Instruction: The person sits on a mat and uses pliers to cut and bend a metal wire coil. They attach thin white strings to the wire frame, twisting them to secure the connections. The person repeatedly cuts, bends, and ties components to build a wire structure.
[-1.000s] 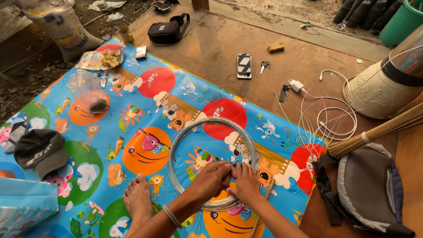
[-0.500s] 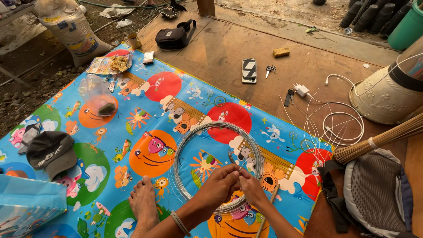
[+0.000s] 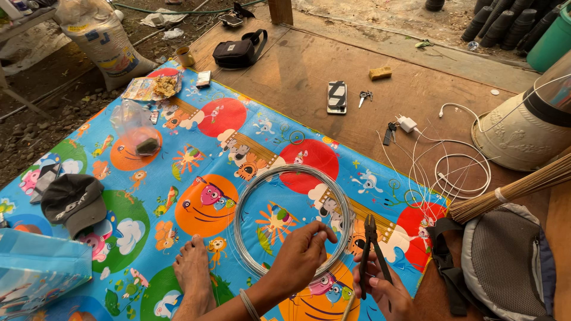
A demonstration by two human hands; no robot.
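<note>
Pinching the wire coil (image 3: 289,221), the left hand (image 3: 299,257) works beside the right hand (image 3: 385,291), apparently gripping pliers (image 3: 372,249).

Right hand: your right hand (image 3: 383,288) has drawn away from the wire coil (image 3: 291,220) and now grips black pliers (image 3: 372,252), raised upright.
Left hand: your left hand (image 3: 300,255) alone pinches the coil's near edge.

Wire coil (image 3: 262,178) and pliers (image 3: 372,249)

I see the silvery coil lying flat on the mat; the dark pliers stand upright, handles down.
</note>
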